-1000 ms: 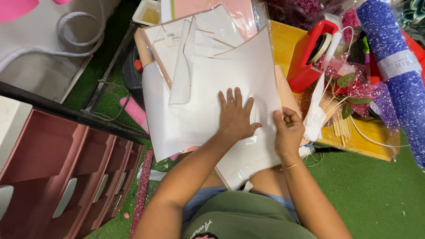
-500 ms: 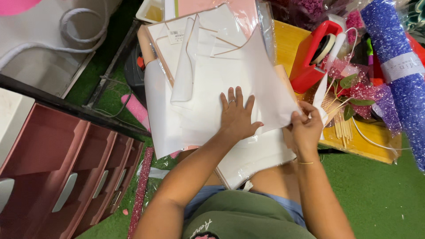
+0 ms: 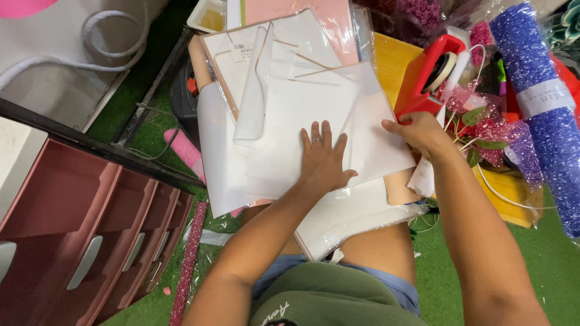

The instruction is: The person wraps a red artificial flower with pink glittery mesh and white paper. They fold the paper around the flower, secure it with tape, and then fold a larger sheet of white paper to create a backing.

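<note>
A stack of white paper sheets (image 3: 296, 115) in clear plastic sleeves lies across my lap. My left hand (image 3: 323, 158) rests flat on the top sheet near its lower middle, fingers spread, a ring on one finger. At the sheet's right edge my right hand (image 3: 415, 130) pinches the paper, just below a red tape dispenser (image 3: 423, 75). More white pieces and thin wooden sticks lie under the top sheet toward the back.
A blue glitter roll (image 3: 538, 102) and pink glittery flowers (image 3: 489, 127) lie on a yellow board (image 3: 393, 57) at right. Pink plastic drawers (image 3: 72, 223) stand at left. A white cord (image 3: 115, 36) lies at the upper left, and green turf (image 3: 544, 284) covers the floor.
My right hand has slid from the sheet's lower middle out to its right edge and up toward the tape dispenser. My left hand has stayed flat on the sheet.
</note>
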